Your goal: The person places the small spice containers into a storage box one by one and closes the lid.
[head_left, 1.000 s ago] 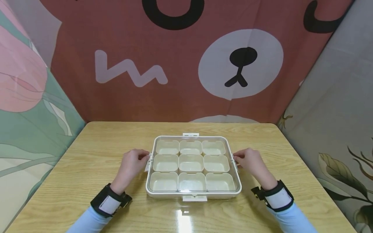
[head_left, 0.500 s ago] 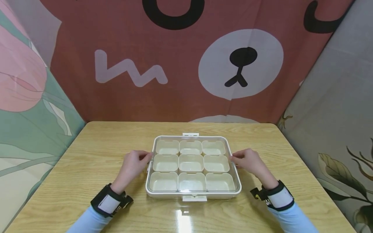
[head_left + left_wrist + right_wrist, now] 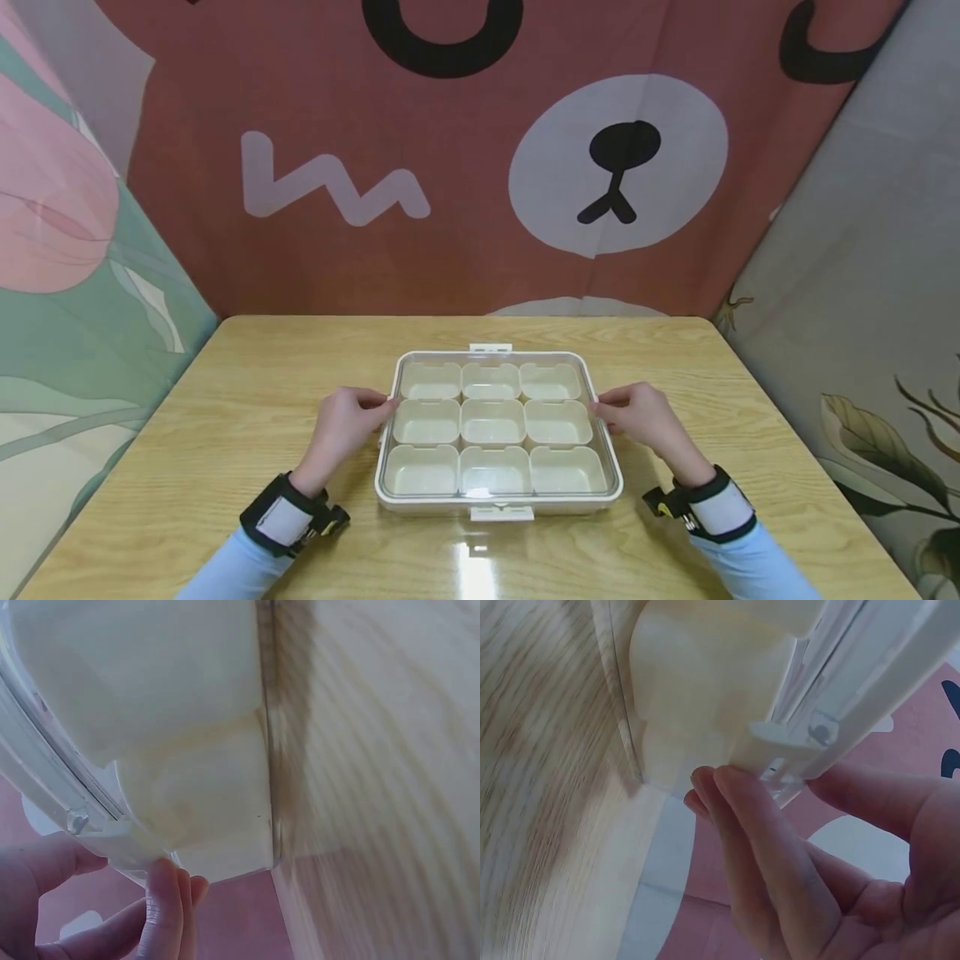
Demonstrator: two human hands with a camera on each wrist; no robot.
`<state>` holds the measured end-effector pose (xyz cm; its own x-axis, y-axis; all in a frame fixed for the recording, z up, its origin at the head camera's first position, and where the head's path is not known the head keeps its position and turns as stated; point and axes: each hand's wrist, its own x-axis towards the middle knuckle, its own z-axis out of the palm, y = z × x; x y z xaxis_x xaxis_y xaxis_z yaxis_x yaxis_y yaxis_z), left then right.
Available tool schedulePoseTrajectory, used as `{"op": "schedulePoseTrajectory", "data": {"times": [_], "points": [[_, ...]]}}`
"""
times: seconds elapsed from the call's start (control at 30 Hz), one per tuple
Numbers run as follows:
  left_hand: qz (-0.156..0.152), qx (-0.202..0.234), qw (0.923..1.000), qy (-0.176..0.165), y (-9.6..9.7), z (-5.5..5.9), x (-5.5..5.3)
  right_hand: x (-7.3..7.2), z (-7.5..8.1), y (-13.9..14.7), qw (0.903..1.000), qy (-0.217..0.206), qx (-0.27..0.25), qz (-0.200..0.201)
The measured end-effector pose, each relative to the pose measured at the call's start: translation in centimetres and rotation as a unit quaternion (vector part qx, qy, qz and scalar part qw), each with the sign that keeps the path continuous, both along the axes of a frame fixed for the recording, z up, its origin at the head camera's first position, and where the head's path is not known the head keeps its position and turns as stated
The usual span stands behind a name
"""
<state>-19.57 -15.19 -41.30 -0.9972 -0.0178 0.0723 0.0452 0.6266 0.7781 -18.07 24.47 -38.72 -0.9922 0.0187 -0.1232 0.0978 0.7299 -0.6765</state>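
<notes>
A clear-lidded storage box (image 3: 495,502) with a white rim lies on the table, several cream compartments (image 3: 492,422) in rows under its lid (image 3: 491,357). At its left side my left hand (image 3: 348,421) pinches the side latch (image 3: 124,844), thumb at the lid's rim and fingertips against the latch's lower end. My right hand (image 3: 637,412) does likewise on the opposite side, its thumb on the rim and its fingers on the right latch (image 3: 769,754). The front latch (image 3: 502,513) and back latch (image 3: 491,347) stick outward from the rim.
The wooden table (image 3: 262,358) carries the box near its middle. A printed cloth (image 3: 337,267) with a bear's face hangs behind it, with patterned cloths at both sides. Each wrist wears a black strap (image 3: 288,512) with a camera.
Both hands have shifted slightly inward onto the lid's rim. The left side latch, which stuck out a second ago, now lies closer to the box's side. The box has stayed in place.
</notes>
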Motion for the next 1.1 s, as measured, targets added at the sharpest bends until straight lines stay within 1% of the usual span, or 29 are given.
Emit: {"op": "schedulePoseTrajectory", "data": {"times": [0.1, 0.17, 0.23, 0.4, 0.53, 0.63, 0.73, 0.83, 0.97, 1.03, 1.1], "points": [[0.007, 0.009, 0.9999, -0.005, -0.1, 0.0, 0.0, -0.2, -0.3, -0.1, 1.0000, 0.001, -0.003, -0.001], [0.006, 0.007, 0.9999, -0.005, -0.1, 0.1, 0.0, -0.2, -0.3, -0.1, 1.0000, 0.001, -0.005, -0.003], [0.007, 0.002, 1.0000, -0.004, 0.0, 0.2, 0.0, -0.3, -0.3, -0.2, 0.9999, -0.004, -0.017, 0.000], [0.000, -0.006, 1.0000, 0.003, 0.1, 0.5, 0.1, -0.3, -0.1, -0.2, 0.9995, -0.009, -0.031, 0.006], [-0.002, -0.001, 1.0000, 0.005, 0.2, 0.4, 0.3, -0.2, -0.2, -0.2, 0.9996, -0.008, -0.029, 0.003], [-0.001, -0.009, 0.9999, 0.008, 0.1, 0.3, 0.3, -0.2, -0.4, -0.2, 0.9992, -0.009, -0.038, 0.004], [0.000, -0.039, 0.9988, 0.029, 0.0, 0.2, 0.4, -0.4, -0.5, -0.3, 0.9990, -0.013, -0.042, 0.012], [-0.015, -0.079, 0.9949, 0.060, 0.2, 0.4, 0.6, -0.6, -0.3, -0.1, 0.9991, -0.017, -0.030, 0.025], [-0.043, -0.128, 0.9857, 0.101, 0.8, 0.5, 1.1, -0.6, -0.2, 0.2, 0.9988, -0.022, -0.004, 0.043], [-0.047, -0.151, 0.9800, 0.121, 1.1, 0.5, 1.4, -0.5, -0.2, 0.3, 0.9985, -0.025, 0.005, 0.049], [-0.046, -0.172, 0.9735, 0.144, 1.4, 0.5, 1.7, -0.5, 0.0, 0.3, 0.9975, -0.023, 0.019, 0.064]]}}
